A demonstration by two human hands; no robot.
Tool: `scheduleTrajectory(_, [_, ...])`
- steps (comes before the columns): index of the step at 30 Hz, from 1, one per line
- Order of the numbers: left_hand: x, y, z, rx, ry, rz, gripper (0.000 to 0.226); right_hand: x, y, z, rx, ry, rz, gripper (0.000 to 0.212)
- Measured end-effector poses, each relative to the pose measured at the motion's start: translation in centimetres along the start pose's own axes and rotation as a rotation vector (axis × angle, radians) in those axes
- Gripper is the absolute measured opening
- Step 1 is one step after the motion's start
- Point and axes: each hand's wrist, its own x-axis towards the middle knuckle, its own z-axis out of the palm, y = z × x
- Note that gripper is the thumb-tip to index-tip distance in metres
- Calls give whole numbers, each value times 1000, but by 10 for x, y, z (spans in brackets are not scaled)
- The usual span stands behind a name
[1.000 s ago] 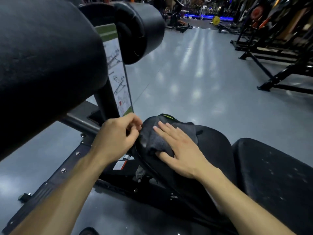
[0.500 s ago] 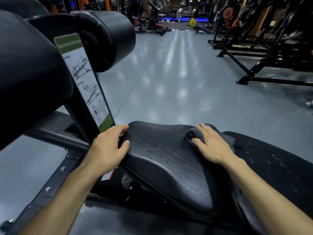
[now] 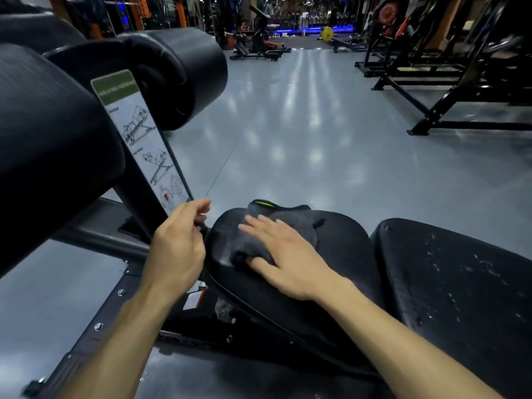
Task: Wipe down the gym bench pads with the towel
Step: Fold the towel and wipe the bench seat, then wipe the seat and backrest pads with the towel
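Note:
A dark grey towel with a small yellow-green tag lies bunched on the far left part of the black seat pad. My right hand presses flat on the towel, fingers straight and pointing left. My left hand hovers at the pad's left tip beside the upright post, fingers loosely curled, holding nothing that I can see. To the right, the longer back pad is speckled with white flecks.
A big black roller pad fills the left side and a second one sits behind it. An instruction placard runs down the post. Black machine frames stand at the right on the grey floor.
My right hand has slid the towel from the seat pad's right end back to its left part. My left hand has let go of the pad's left edge and lifted slightly.

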Motion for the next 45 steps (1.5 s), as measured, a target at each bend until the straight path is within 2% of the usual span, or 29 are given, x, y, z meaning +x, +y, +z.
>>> scheduleTrajectory(2, [0,-4,2,8,-37,-20,53,-34,23,-8,3,8,1,68])
scheduleTrajectory(4, [0,-11,2,-11,-87,-70,52,-41,58,-19,-46,28,103,67])
scheduleTrajectory(7, [-7,-14,0,-33,-188,-114,47,-8,93,-34,-131,61,358,49])
scheduleTrajectory(9, [-12,-13,-3,9,-211,-78,39,28,84,-30,-215,51,448,41])
scheduleTrajectory(12, [-14,-10,-5,74,-252,-10,35,52,33,-2,-194,84,302,47])
scheduleTrajectory(15, [-9,-6,2,174,-286,44,38,10,-14,17,-115,79,82,69])
scheduleTrajectory(17, [-5,-4,5,219,-282,28,39,-36,-19,22,-118,73,-18,77])
scheduleTrajectory(19, [-1,-2,5,263,-283,4,39,-68,-4,17,-91,54,-30,80])
scheduleTrajectory(21, [1,-1,5,289,-292,0,38,-72,26,0,-66,42,51,76])
scheduleTrajectory(25, [-3,2,2,330,-322,9,36,-27,97,-36,-79,56,347,54])
scheduleTrajectory(28, [-10,5,6,367,-357,13,34,2,113,-38,-142,114,483,40])
scheduleTrajectory(30, [-12,7,10,402,-368,-5,36,-1,98,-31,-146,132,505,47])
scheduleTrajectory(34, [-11,7,15,427,-346,-32,39,-79,39,-6,-77,151,283,68])
scheduleTrajectory(36, [-8,9,22,426,-328,-1,36,-122,20,3,-98,128,230,74])
scheduleTrajectory(42, [-16,39,46,373,-377,206,30,-129,15,-3,-143,139,293,79])
scheduleTrajectory(45, [-24,59,54,302,-410,293,40,-131,4,10,-202,139,345,100])
